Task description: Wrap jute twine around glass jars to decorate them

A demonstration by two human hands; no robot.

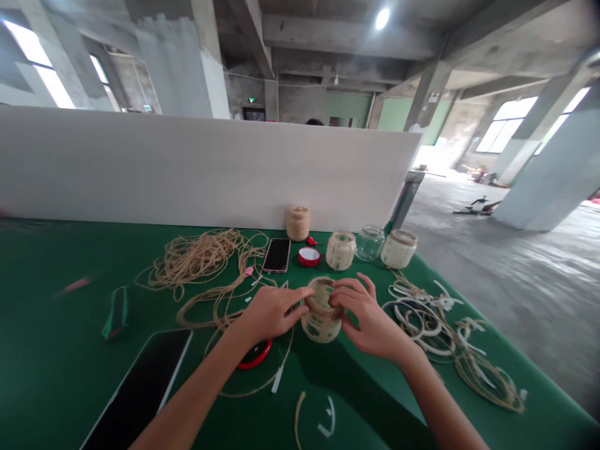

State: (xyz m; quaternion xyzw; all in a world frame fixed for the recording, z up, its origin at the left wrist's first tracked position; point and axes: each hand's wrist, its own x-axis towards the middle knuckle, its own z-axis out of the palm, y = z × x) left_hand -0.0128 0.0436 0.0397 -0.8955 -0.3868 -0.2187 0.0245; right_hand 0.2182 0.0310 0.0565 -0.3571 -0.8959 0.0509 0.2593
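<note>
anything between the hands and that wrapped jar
Nothing visible: the left hand and the right hand are already touching the wrapped jar, one on each side of its upper part, with no object between either hand and the jar.

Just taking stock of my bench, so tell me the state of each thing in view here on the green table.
left hand, fingers against the jar
right hand, fingers curled over the jar's rim
paper-covered jar, held rim up between both hands
twine-wrapped jar, standing, wound with twine
clear glass jar, standing, bare
red lid, lying white inside up
smartphone, face up, screen dark
tablet, screen dark
jute twine, loose and tangled
</note>
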